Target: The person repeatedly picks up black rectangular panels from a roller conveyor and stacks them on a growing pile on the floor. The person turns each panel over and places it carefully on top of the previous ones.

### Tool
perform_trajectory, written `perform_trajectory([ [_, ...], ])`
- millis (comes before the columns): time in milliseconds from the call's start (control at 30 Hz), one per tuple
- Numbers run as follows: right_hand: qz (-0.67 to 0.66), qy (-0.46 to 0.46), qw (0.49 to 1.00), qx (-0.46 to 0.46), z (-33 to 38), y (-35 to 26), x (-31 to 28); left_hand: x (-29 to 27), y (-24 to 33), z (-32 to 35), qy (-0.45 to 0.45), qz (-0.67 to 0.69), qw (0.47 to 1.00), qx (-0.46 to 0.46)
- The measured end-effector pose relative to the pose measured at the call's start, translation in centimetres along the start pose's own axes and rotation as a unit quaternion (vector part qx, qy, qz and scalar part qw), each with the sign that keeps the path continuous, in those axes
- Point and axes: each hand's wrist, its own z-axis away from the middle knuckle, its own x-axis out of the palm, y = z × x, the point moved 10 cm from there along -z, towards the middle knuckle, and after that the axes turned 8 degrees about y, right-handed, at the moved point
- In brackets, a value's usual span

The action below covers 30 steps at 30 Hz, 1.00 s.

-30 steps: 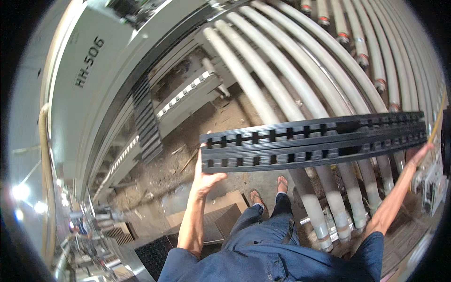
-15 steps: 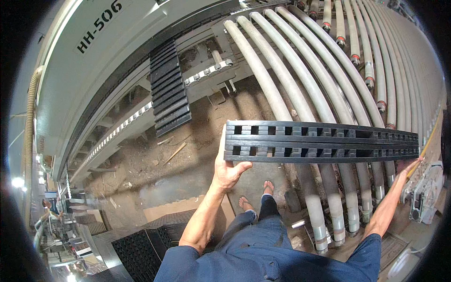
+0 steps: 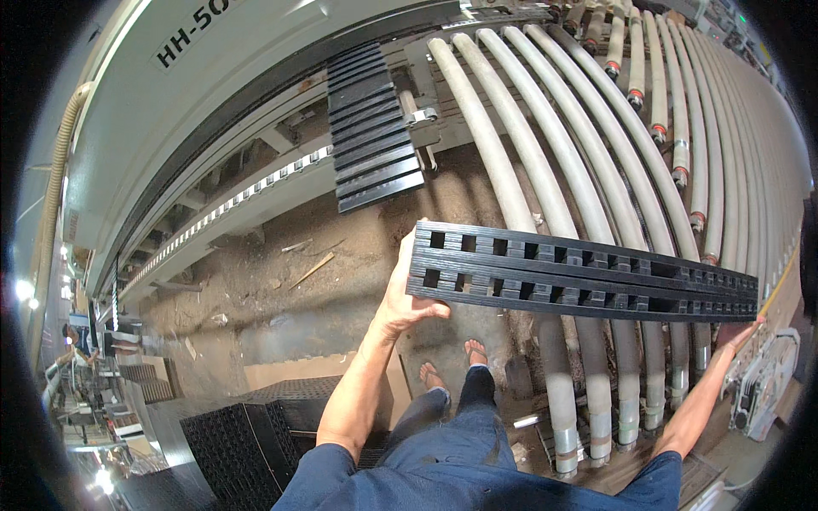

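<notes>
Across the front of me, held in the air, is a long black slotted piece (image 3: 511,271) with two rows of square holes, looking like two bars side by side. My left hand (image 3: 407,294) is closed on its near left end, thumb along the lower edge. At the far right end, my right hand (image 3: 737,330) supports it; most of those fingers are hidden behind the piece. The right end sits lower than the left. Beyond my left hand, a ribbed black panel of slats (image 3: 371,128) lies on a chain conveyor (image 3: 264,180) beside the grey machine (image 3: 247,85).
Pale flexible hoses (image 3: 554,153) run beneath and beyond the held piece. Stacks of black slotted parts (image 3: 226,443) stand at my lower left. Scraps of wood (image 3: 313,270) lie on the dirty floor. A grey metal device (image 3: 763,383) stands at the right.
The slat panel has travelled rightward along the conveyor, covering more of the chain. The held piece's right end has dipped. My view has shifted slightly; both hands keep their hold.
</notes>
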Motion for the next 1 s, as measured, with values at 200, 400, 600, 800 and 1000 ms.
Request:
perform_trajectory([
  [200,0.068,0.066,0.994,0.06,3.7,1.4,3.2,-1.3,-1.0,0.0,0.023,0.035,0.999,0.004],
  [400,0.3,-0.04,0.952,-0.042,12.3,8.2,11.6,-1.6,0.7,1.6,0.088,-0.101,0.978,0.162],
  [600,0.402,-0.143,0.9,-0.091,20.2,16.7,19.9,-9.4,4.0,13.3,0.195,-0.075,0.97,0.126],
  [800,0.41,-0.244,0.867,-0.141,30.6,22.5,28.3,-20.1,2.0,32.7,0.368,0.186,0.909,-0.065],
  [1000,0.399,-0.412,0.816,-0.073,47.3,31.7,36.5,-26.4,1.0,58.5,0.61,0.126,0.769,-0.146],
])
